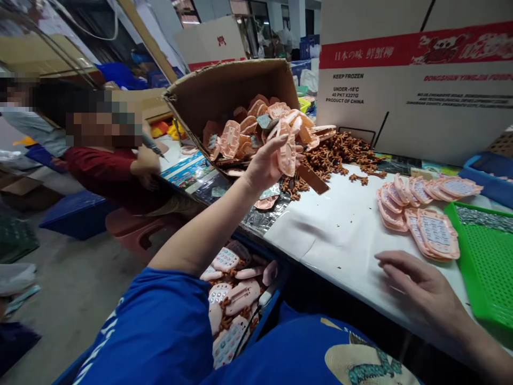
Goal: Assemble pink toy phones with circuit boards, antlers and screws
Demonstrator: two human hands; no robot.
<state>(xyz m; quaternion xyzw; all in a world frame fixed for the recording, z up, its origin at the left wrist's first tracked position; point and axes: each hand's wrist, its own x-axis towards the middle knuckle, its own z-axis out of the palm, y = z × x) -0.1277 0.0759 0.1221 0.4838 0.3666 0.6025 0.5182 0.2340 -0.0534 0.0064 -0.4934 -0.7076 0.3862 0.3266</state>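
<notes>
My left hand (266, 163) reaches out to the tipped cardboard box (224, 80), its fingers closed around a pink plastic casing (287, 155). More pink casings (230, 140) fill the box mouth, some with pale blue-green parts among them. Beside that hand lies a heap of small brown branching plastic pieces (336, 152). My right hand (420, 286) hovers low over the white table top (320, 235), fingers stretched out and holding nothing. Beyond it are overlapping pink casings with keypad faces (438, 235), and a row of similar ones (420, 190) behind.
A green perforated basket (487, 256) stands at the right, with a blue tray (491, 174) behind it. A large white carton (401, 117) rises at the back. Below the table edge, a bin holds pink casings (240, 297). A person in a red sleeve (102, 168) sits at the left.
</notes>
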